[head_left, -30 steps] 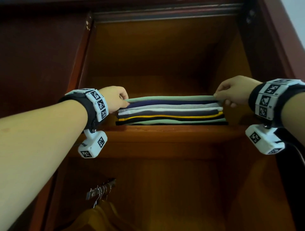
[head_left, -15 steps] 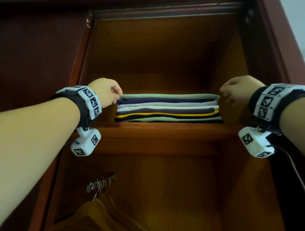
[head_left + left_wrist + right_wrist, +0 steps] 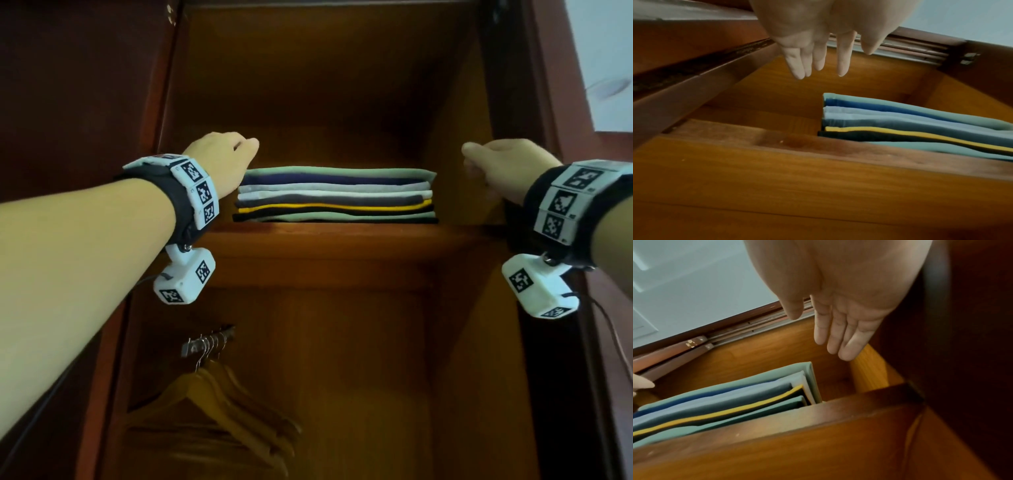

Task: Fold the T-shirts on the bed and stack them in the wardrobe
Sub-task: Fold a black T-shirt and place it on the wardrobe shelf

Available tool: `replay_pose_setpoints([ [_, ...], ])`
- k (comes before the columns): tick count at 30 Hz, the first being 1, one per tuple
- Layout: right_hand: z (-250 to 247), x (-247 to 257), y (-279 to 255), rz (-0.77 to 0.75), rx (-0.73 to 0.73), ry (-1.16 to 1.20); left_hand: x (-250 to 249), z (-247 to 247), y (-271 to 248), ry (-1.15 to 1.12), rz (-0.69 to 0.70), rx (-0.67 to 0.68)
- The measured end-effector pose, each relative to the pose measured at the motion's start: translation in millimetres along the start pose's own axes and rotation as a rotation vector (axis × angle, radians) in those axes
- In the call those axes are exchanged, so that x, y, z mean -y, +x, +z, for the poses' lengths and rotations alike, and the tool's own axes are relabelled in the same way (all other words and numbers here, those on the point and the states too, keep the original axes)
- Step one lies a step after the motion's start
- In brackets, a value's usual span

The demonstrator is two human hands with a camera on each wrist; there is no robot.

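my left hand [image 3: 219,161] released, fingers [image 3: 843,61] straight, holding nothing, just left of shirt stack [image 3: 335,195] | my right hand [image 3: 507,168] released too, fingers [image 3: 838,335] loose, off stack's right end | shirts folded, stacked on wardrobe shelf [image 3: 342,240] | hangers [image 3: 212,394] on rail below

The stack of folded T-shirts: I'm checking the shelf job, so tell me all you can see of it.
The stack of folded T-shirts lies flat on the wardrobe shelf, soft cloth with folded edges facing out. Layers from the top: pale green, navy, light grey, white, dark grey, yellow, black, pale green. Edges line up fairly evenly. Neither the left hand nor the right hand touches it.
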State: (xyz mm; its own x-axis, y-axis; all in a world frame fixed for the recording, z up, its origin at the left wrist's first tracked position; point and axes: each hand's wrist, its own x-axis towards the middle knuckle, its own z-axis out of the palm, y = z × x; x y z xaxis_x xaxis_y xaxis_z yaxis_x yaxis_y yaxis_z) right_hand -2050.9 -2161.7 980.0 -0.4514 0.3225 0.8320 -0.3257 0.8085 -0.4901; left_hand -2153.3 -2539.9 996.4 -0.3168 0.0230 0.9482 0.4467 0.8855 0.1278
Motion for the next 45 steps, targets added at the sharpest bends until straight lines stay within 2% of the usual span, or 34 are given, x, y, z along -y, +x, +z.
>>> replay_pose_setpoints([
  [3,-17,7,-12,-0.009,-0.026,-0.136,-20,-5,-2,-0.050,0.063,0.008],
  [7,-38,18,-33,-0.020,-0.083,-0.328,-45,-2,-9,-0.129,0.146,0.090],
  [12,-65,13,-80,0.007,-0.169,-0.477,-67,17,-45,-0.237,0.243,0.178],
  [16,-93,-3,-121,0.067,-0.125,-0.635,-98,33,-89,-0.431,0.311,0.244],
  [19,-120,-8,-149,0.158,-0.055,-0.791,-132,45,-117,-0.480,0.347,0.364],
  [22,-149,-15,-177,0.250,-0.019,-0.973,-178,50,-143,-0.502,0.407,0.450],
  [26,-193,-38,-209,0.355,0.029,-1.150,-250,51,-184,-0.639,0.505,0.522],
  [33,-290,-80,-256,0.551,0.054,-1.283,-378,57,-265,-0.774,0.702,0.658],
  [42,-451,-132,-305,0.723,-0.044,-1.411,-587,56,-307,-0.940,0.804,0.686],
  [45,-506,-154,-319,0.805,-0.036,-1.474,-651,50,-324,-1.000,0.828,0.676],
])
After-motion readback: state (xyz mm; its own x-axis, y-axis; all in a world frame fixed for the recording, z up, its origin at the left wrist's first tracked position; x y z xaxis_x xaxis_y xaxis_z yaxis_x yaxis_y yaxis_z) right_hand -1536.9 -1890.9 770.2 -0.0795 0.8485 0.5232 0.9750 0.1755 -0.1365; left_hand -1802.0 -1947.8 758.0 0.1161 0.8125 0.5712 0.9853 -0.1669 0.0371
